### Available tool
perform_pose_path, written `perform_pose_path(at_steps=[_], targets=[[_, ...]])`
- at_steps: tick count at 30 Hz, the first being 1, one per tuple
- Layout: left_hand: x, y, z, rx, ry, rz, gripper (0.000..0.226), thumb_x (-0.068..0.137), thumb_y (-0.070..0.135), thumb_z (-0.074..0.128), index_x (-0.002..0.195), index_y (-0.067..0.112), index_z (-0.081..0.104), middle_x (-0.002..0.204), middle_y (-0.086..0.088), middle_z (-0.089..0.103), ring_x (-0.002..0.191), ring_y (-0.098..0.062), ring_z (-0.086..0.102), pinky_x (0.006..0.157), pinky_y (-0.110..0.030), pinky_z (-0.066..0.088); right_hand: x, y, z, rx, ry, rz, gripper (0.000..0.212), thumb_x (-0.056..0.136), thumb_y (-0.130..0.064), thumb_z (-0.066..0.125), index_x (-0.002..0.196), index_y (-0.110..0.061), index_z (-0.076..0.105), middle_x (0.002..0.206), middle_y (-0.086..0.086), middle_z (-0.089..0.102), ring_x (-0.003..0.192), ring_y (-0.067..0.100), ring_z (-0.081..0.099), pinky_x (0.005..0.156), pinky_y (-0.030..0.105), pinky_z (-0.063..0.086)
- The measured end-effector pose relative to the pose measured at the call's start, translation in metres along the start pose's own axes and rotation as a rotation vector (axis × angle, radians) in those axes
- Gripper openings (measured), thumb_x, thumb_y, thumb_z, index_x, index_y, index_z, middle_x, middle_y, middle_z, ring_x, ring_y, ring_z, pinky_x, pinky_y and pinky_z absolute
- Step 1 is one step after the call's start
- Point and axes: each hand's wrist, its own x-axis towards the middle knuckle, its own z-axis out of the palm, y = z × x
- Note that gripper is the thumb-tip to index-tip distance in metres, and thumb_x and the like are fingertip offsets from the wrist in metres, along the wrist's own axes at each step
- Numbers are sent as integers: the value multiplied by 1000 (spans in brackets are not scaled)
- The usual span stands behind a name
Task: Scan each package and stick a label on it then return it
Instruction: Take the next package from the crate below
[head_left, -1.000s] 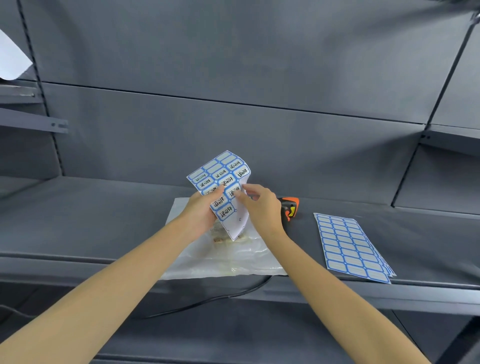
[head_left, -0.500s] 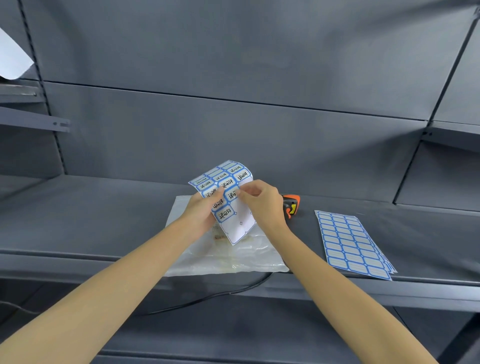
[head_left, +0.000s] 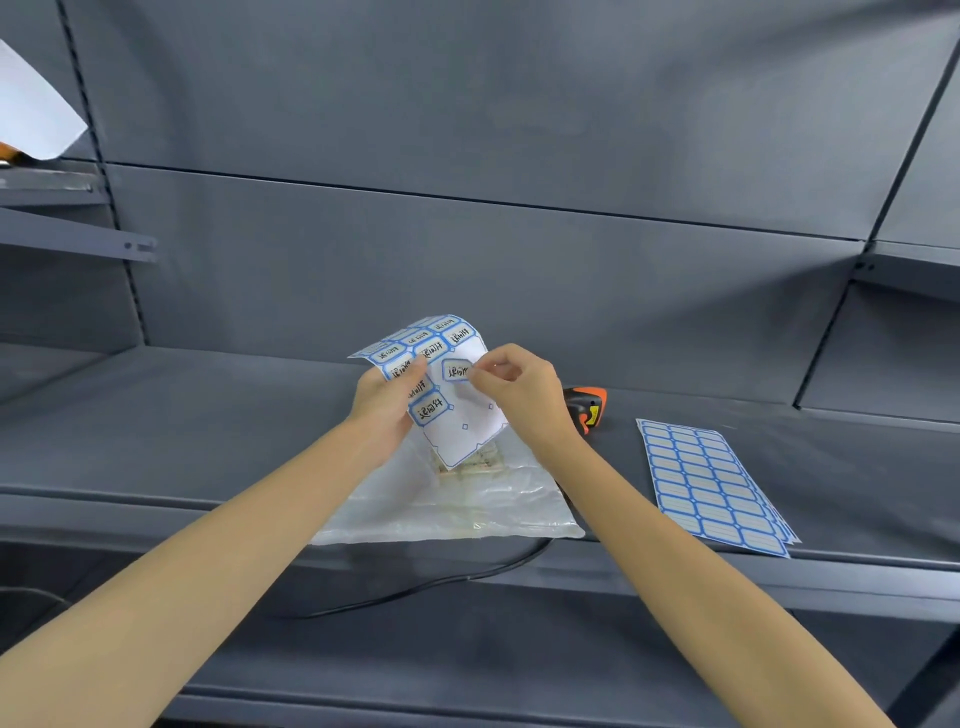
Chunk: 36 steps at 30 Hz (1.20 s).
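The left hand (head_left: 387, 402) held a curled sheet of stickers (head_left: 441, 387) above a clear plastic package (head_left: 467, 506) that lay on the grey shelf (head_left: 156, 426). The right hand (head_left: 519, 387) pinched one blue-bordered label (head_left: 457, 370) half peeled off that sheet; its handwritten characters were too small to read. Blank label sheets (head_left: 711, 483) lay to the right, and an orange-and-black scanner (head_left: 589, 410) lay behind the right wrist.

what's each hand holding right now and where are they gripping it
The left hand grips the written label sheet by its left edge. The right hand pinches one label by its right end.
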Motion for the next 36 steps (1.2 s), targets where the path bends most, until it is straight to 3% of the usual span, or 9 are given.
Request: perform_pose_path(at_steps=[4, 11, 14, 18, 20, 24, 28, 31, 36], targets=[[5, 9, -23, 34, 124, 45, 19, 97, 12, 55, 116, 11, 60, 114, -8, 66, 91, -22, 66, 89, -43, 53, 4, 4, -9, 225, -9, 188, 4, 85, -11, 69, 88, -11, 67, 73, -3, 64, 59, 4, 57, 51, 14, 41], [7, 23, -56, 21, 247, 92, 26, 96, 8, 56, 121, 9, 57, 117, -8, 65, 93, -22, 65, 91, -43, 52, 9, 27, -14, -69, -229, 501, 6, 85, -1, 66, 91, -1, 68, 77, 11, 61, 63, 15, 49, 51, 18, 35], [6, 24, -60, 5, 241, 87, 29, 96, 7, 55, 125, 10, 56, 119, -6, 64, 104, -25, 64, 95, -45, 50, 16, 35, -6, -266, -294, 541, 9, 87, -4, 59, 78, -4, 64, 82, 12, 59, 70, 16, 48, 71, 22, 43], [6, 24, -60, 0, 228, 95, 29, 96, 6, 55, 125, 9, 55, 118, -7, 64, 104, -25, 63, 96, -45, 49, 20, 39, 5, -772, -317, 407, 33, 82, -10, 52, 56, -14, 31, 57, 3, 33, 51, 15, 29, 46, 17, 28], [6, 23, -60, 3, 224, 97, 30, 96, 6, 54, 126, 8, 55, 119, -7, 64, 104, -25, 63, 96, -45, 50, 21, 42, 8, -897, -327, 338, 32, 81, -12, 52, 56, -14, 32, 55, 2, 32, 47, 14, 28, 41, 18, 26], [7, 21, -58, 5, 215, 99, 30, 96, 7, 54, 126, 9, 55, 118, -6, 64, 104, -25, 63, 94, -44, 50, 19, 48, 10, -905, -298, 221, 9, 86, -17, 60, 82, -10, 55, 77, 3, 58, 64, 16, 52, 51, 22, 41], [8, 19, -58, 0, 219, 91, 31, 96, 8, 55, 127, 9, 54, 117, -6, 65, 103, -25, 64, 91, -44, 52, 9, 57, 0, -907, -324, -101, 26, 93, -13, 54, 115, -24, 65, 116, 2, 63, 107, 25, 51, 88, 32, 44], [8, 18, -60, 4, 219, 86, 31, 96, 8, 56, 127, 9, 54, 117, -7, 65, 102, -25, 64, 90, -43, 52, 0, 58, -7, -1057, -460, -270, 53, 93, 1, 41, 126, -34, 62, 118, 3, 65, 90, 24, 46, 79, 31, 41], [8, 18, -58, -4, 221, 81, 27, 96, 9, 56, 123, 11, 55, 119, -7, 65, 101, -25, 64, 89, -42, 53, 1, 53, -15, -986, -646, -79, 70, 91, 3, 26, 135, -46, 48, 108, 8, 60, 85, 25, 38, 82, 27, 32]])
